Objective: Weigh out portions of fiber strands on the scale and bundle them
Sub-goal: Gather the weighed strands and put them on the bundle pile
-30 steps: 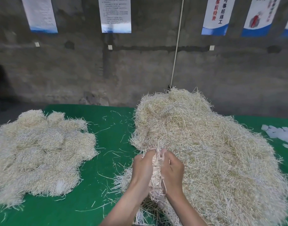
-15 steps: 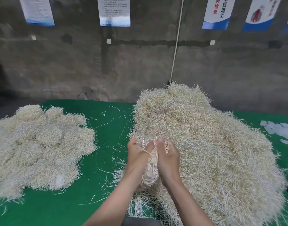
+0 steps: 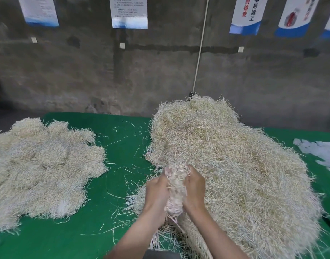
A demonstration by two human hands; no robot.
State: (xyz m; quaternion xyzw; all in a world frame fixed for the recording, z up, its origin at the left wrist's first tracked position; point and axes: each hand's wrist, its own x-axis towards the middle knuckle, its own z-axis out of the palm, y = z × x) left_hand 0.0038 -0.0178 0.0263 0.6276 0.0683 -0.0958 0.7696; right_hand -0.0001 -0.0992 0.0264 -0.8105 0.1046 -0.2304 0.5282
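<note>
- The green surface [image 3: 121,144] reaches from the bottom of the head view back to a straight far edge, which lies close before a dark concrete wall [image 3: 160,75].
- A low heap [image 3: 40,165] of pale fibre strands covers the left part of the surface and runs out past the frame's left edge.
- A larger heap [image 3: 239,165], taller and wider, fills the right part, from near the far edge down to the bottom of the frame.
- Between the two heaps lies an open green lane, strewn only with loose strands [image 3: 123,168]. It is widest at mid-depth and narrows towards the near side.
- White scraps [image 3: 323,153] lie at the right edge, apart from the larger heap by a strip of green.
- Printed sheets [image 3: 129,12] hang along the top of the wall, and a white cord [image 3: 200,45] slants down it behind the larger heap.
- Both bare forearms rise from the bottom edge and converge at the near left flank of the larger heap.
- The left hand [image 3: 156,191] and the right hand [image 3: 195,187] face each other, backs towards the camera, fingers curled inward.
- The grip of each hand is closed round a portion of strands [image 3: 176,186], which is clasped between the palms.
- The portion stands roughly upright, with a tuft showing above the fingers and a tail hanging below the wrists.
- It sits against the larger heap's edge; I cannot tell whether it is free of the heap.
</note>
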